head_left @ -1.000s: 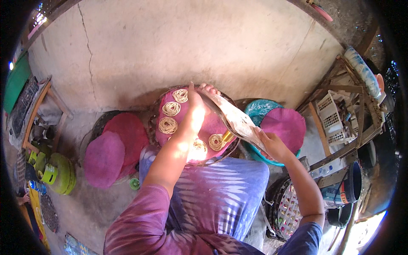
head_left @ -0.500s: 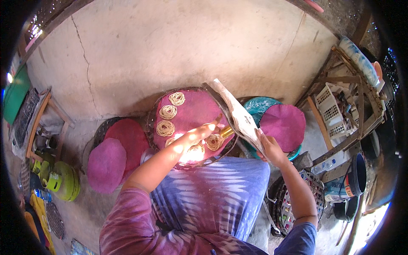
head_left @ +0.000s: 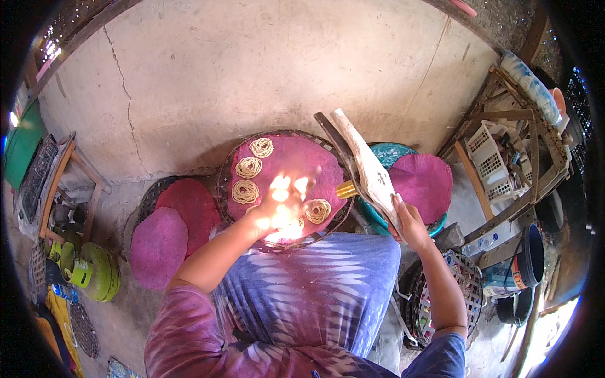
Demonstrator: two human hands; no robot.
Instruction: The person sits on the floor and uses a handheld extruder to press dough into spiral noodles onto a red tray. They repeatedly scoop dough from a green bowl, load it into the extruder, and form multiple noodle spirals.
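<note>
My right hand point(head_left: 408, 222) grips the lower end of a two-board wooden hand press point(head_left: 367, 165), which is tilted up and to the left. A gold-coloured metal tube point(head_left: 345, 189) sticks out of the press's left side. My left hand point(head_left: 282, 200) is over the round tray point(head_left: 222, 192), which has a magenta lining point(head_left: 287, 154). Sunlight and motion smear its fingers. Pale coils of thin strands lie on the lining: one at the top point(head_left: 261, 148), several down the left edge, and one at the lower right point(head_left: 317, 211). My left hand and forearm hide part of the lower coils.
A teal basin point(head_left: 386, 151) with a magenta round sheet point(head_left: 421, 189) stands right of the tray. Left are more round sheets point(head_left: 159, 246) and a green gas cylinder point(head_left: 99, 271). A plastered wall point(head_left: 277, 69) rises behind. Right are a wooden rack point(head_left: 529, 126), stacked baskets point(head_left: 450, 290) and a bucket point(head_left: 532, 255).
My left hand has drawn back left and down from beside the metal tube. The press has shifted slightly right, still in my right hand, uncovering more of the tray's right side.
</note>
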